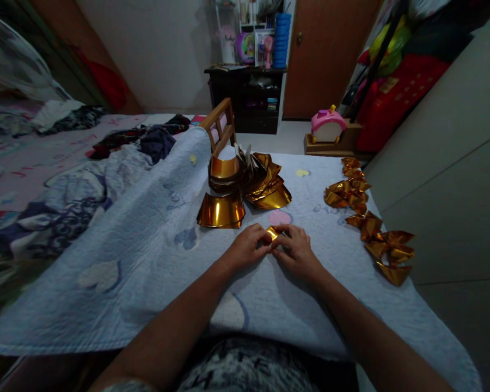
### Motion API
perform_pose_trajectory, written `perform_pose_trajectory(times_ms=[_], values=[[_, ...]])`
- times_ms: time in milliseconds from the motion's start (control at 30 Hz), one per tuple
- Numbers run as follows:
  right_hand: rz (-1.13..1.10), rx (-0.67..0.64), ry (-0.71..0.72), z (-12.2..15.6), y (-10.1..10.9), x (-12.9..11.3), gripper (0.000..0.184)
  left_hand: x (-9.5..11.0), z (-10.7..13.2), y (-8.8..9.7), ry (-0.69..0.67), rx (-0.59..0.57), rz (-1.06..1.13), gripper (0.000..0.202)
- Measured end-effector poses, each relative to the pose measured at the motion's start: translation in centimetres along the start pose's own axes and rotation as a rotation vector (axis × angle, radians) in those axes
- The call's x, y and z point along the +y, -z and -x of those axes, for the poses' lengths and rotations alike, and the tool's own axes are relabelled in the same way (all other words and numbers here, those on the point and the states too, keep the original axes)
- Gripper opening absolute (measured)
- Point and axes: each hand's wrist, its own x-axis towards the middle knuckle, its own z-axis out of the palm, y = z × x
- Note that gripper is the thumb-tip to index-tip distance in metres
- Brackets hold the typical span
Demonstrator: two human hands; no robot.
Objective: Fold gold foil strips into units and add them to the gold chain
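Note:
Between my fingertips is a small piece of shiny gold foil paper [272,233], mostly covered by both hands. My left hand [251,243] pinches its left side, and my right hand [294,245] grips the right side with bent fingers. Just beyond them lies a pile of curved gold foil sheets [267,185], some showing pale backs. A separate short stack of gold sheets [221,210] sits at the pile's near left. Along the right edge runs a row of folded gold paper pieces [386,247], shaped like ingots with pointed ends.
A pale blue quilted cover with hearts [147,261] lies under everything. To the left is a bed with rumpled clothes [157,144]. A wooden rail [222,125] rises behind the pile, and a white cabinet [445,179] stands close on the right.

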Motion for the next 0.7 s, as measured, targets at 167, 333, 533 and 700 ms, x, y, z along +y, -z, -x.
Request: perform_pose_trajectory(times_ms=[167,333,533,700], values=[[-0.009,-0.004,-0.018,-0.04,0.04,0.10,0.008,-0.25,0.04,0.01,-0.013,-0.020,-0.006,0.008],[-0.019,-0.022,0.008,0.04,0.35,0.06,0.009,-0.26,0.00,-0.05,-0.013,-0.022,-0.020,0.004],[0.006,-0.047,0.029,0.07,0.41,0.25,0.015,0.04,0.00,-0.07,-0.004,-0.009,-0.021,0.004],[0.043,-0.036,0.028,-0.09,0.13,0.40,0.010,0.11,0.04,0.05,-0.014,-0.020,-0.028,0.010]])
